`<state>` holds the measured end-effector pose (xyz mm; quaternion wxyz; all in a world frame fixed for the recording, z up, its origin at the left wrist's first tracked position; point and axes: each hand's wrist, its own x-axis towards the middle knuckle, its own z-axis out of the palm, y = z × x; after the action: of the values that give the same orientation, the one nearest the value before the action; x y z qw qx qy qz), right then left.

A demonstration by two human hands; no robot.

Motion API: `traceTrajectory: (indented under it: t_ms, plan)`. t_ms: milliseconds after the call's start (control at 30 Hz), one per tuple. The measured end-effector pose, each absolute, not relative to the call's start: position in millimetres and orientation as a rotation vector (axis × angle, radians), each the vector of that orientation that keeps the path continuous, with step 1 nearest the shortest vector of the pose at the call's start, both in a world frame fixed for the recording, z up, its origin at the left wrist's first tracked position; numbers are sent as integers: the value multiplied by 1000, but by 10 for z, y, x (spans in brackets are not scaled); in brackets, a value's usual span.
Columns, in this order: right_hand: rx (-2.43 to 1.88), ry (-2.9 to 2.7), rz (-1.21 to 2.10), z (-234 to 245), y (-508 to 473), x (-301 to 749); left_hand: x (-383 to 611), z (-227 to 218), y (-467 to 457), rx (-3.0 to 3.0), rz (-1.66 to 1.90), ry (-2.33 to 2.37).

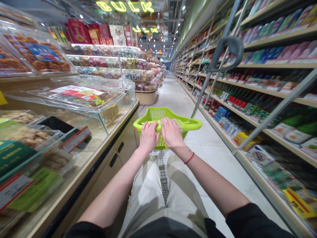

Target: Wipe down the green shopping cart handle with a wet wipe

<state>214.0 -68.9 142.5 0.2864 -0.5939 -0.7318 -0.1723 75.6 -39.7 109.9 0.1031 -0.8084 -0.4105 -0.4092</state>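
Beyond black sleeves (255,219), grips lime-green shopping basket (160,113) by near rim (192,125), directly beneath left hand (149,136) and right hand (172,134).

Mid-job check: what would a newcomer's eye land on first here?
First, the bright green basket in the centre, held at its near edge by the left hand and right hand. Then the glowing yellow-green BULK sign at the top, and the grey loop handle at upper right.

Long tan wood-toned counter (128,138), glass-edged, at left; clear plastic food boxes (81,94) on it. Pale wood-toned shelves (272,65) at right, rows of green glass bottles (302,130), colourful packets (294,53). White tiled floor (213,158) between.
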Motion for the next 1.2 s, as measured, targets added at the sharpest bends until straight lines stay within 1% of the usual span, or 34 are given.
traceTrajectory:
  t_ms: [67,167,333,433,533,633,700,833,967,1033,1200]
  plan:
    - [-1559,-1998,-433,1418,-695,2145,757,1101,-400,-2376,-1212,-1210]
    - [-1574,-2063,-374,1527,-553,2176,749,1106,-401,-2387,-1213,-1196]
    - [-1857,-2214,-139,1853,-108,2160,728,1113,-395,-2398,-1208,-1168]
    - [-1974,-2229,-46,1953,29,2105,721,1115,-394,-2399,-1188,-1168]
    - [-1944,-2178,-121,1900,-73,2058,716,1111,-399,-2381,-1174,-1183]
    - [-1764,-2094,-344,1731,-331,2041,698,1091,-403,-2332,-1176,-1194]
    - [-1656,-2061,-437,1605,-503,2041,679,1074,-400,-2279,-1177,-1224]
    - [-1548,-2096,-450,1448,-694,2034,651,1055,-384,-2245,-1164,-1258]
    - [-1515,-2156,-461,1516,-589,2005,647,1066,-373,-2264,-1149,-1254]
    - [-1607,-2191,-414,1632,-424,1985,647,1076,-374,-2275,-1142,-1255]
    - [-1955,-2287,-95,1940,55,1929,657,1094,-382,-2269,-1137,-1267]
